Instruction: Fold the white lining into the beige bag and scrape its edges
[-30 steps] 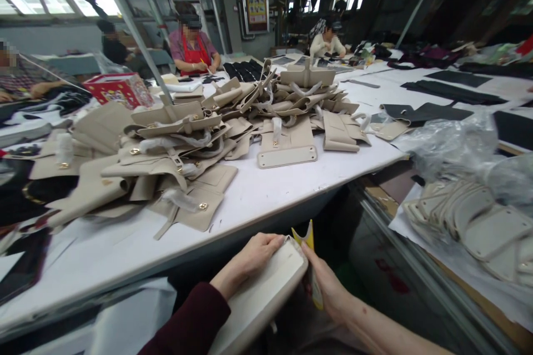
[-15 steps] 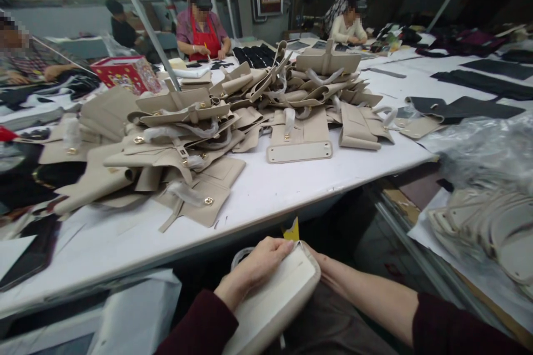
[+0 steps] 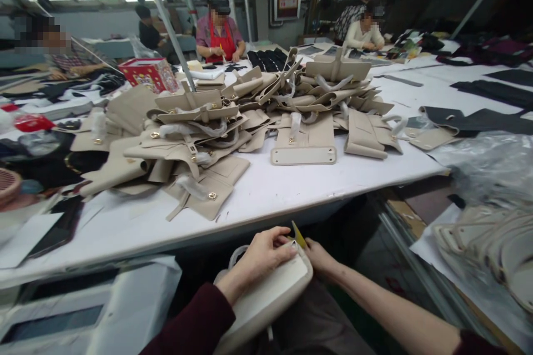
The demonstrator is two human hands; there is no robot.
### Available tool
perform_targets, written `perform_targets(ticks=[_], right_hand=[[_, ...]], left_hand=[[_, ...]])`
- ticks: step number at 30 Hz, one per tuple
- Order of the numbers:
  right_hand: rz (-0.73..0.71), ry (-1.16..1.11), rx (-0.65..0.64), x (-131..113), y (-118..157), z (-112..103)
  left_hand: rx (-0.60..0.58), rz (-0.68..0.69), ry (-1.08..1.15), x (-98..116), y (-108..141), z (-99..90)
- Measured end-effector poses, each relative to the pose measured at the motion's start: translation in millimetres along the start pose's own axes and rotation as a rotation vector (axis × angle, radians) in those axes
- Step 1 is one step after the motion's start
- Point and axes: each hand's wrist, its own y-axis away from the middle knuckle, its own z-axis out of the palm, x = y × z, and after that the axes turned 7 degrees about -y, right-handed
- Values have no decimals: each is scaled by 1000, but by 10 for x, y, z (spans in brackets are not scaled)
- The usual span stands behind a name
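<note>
A pale beige bag piece (image 3: 266, 306) with a rounded end lies across my lap, its off-white face turned up. My left hand (image 3: 259, 262) is wrapped over its upper edge, thumb near the far corner. Just beyond that corner, my right hand (image 3: 320, 258) pinches a thin, flat yellow piece (image 3: 298, 234) whose tip points up; its lower part is hidden. A clear-wrapped loop (image 3: 236, 255) shows behind my left wrist.
A heap of beige bag parts (image 3: 200, 144) with wrapped handles covers the white table (image 3: 287, 188). A covered machine (image 3: 125, 305) stands at lower left. Stacked pale panels (image 3: 495, 244) lie at right beside plastic film (image 3: 491, 161). Several people work behind.
My right hand has drawn back a little to the right, and the yellow piece now stands more upright and clear of the bag piece. The camera view has turned slightly left.
</note>
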Motion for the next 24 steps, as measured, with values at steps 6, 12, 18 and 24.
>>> perform_targets(ticks=[6, 12, 18, 24], right_hand=[[70, 233, -250, -561, 502, -656], [77, 650, -517, -941, 336, -527], [-389, 1067, -178, -1185, 100, -275], [-551, 1267, -183, -1266, 44, -133]], left_hand=[[71, -43, -40, 17, -7, 35], [105, -78, -95, 72, 2, 38], [113, -133, -89, 123, -5, 23], [156, -217, -203, 197, 18, 0]])
